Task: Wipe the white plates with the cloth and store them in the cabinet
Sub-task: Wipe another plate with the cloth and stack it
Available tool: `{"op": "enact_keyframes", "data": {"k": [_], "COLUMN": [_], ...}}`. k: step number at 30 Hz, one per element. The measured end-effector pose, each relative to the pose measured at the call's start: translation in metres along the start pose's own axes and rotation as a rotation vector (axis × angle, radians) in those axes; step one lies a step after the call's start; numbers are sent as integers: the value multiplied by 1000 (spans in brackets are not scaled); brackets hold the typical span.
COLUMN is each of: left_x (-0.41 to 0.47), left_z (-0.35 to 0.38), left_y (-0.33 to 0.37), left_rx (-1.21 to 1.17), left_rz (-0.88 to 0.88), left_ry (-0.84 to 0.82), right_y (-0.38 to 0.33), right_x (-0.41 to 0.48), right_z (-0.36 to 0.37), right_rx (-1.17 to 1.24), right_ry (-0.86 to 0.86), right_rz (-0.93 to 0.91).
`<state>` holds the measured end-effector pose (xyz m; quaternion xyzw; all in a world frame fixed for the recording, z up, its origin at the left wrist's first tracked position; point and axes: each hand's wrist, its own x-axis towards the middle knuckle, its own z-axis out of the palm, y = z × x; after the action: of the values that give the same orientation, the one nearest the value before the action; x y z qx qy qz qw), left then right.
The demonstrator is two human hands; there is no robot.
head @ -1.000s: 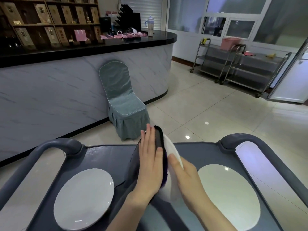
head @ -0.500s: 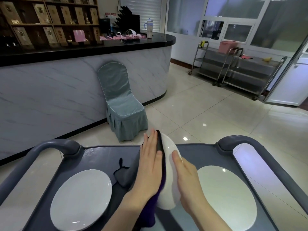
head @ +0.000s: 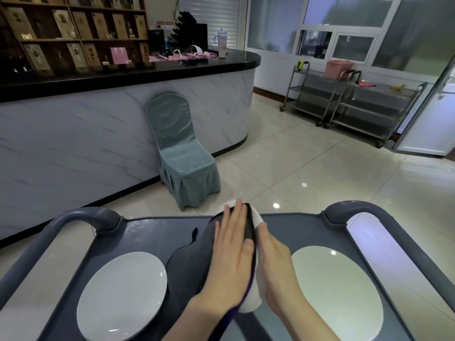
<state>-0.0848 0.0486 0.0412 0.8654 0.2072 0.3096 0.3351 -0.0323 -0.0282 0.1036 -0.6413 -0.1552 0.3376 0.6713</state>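
left plate (head: 121, 295): flat on surface (head: 152, 232), left side, untouched.
cloth (head: 189, 264): dark, soft, limp; trails down onto surface.
left hand (head: 231, 254): flat, fingers straight, pressing cloth against centre plate (head: 252, 300); nothing gripped.
centre plate: white, on edge between both hands, over mid surface. Likely stiff, glazed, slippery, breakable; rim the safest hold.
right hand (head: 275, 262): flat, fingers straight, bracing opposite face; no curl visible.
right plate (head: 337, 291): flat on surface, right side.
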Motion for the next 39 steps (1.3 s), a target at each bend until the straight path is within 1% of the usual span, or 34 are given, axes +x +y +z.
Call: {"op": "enact_keyframes", "data": {"k": [2,3,4,6,8,11,13,16,18,20,26,27,29,32,35,37,39], "left_x": [-14,-16,-14,-2,17,41,42,26,10,0,17,21,25,19,-1,-17,-30], "left_z": [11,14,12,3,-7,-23,-28,-29,-28,-30,-37,-38,-41,-43,-37,-27,-12], "left_y": [7,9,10,11,4,-13,-28,-44,-46,-43,-18,-18,-22,-35,-42,-40,-34], "left_rx": [196,238,221,134,7,-175,-265,-343,-306,-236,108,136,113,-29,-181,-176,-48], "left_rz": [40,75,94,81,6,-128,-182,-230,-191,-107,200,221,215,107,-18,-4,43], "left_ry": [-57,-42,-35,-8,29,-21,-5,30,24,16,-97,-115,-135,-79,-17,60,139], "right_y": [-4,-4,-4,-3,0,3,-1,-11,-15,-14,-7,-6,-6,-10,-15,-18,-20], "right_x": [5,6,7,5,0,-4,-2,1,2,3,6,7,9,10,12,15,19], "right_z": [-1,-2,-2,-3,-3,-6,-13,-28,-38,-46,-37,-36,-37,-45,-55,-56,-50], "right_rx": [20,10,4,4,-59,-121,-85,63,146,203,148,149,154,224,308,368,443], "right_ry": [8,2,-6,-36,-60,-64,-46,-42,-68,-78,-127,-130,-145,-155,-117,-78,-36], "right_rz": [9,12,13,-7,-44,-45,-23,19,45,67,126,135,136,130,123,133,174]}}
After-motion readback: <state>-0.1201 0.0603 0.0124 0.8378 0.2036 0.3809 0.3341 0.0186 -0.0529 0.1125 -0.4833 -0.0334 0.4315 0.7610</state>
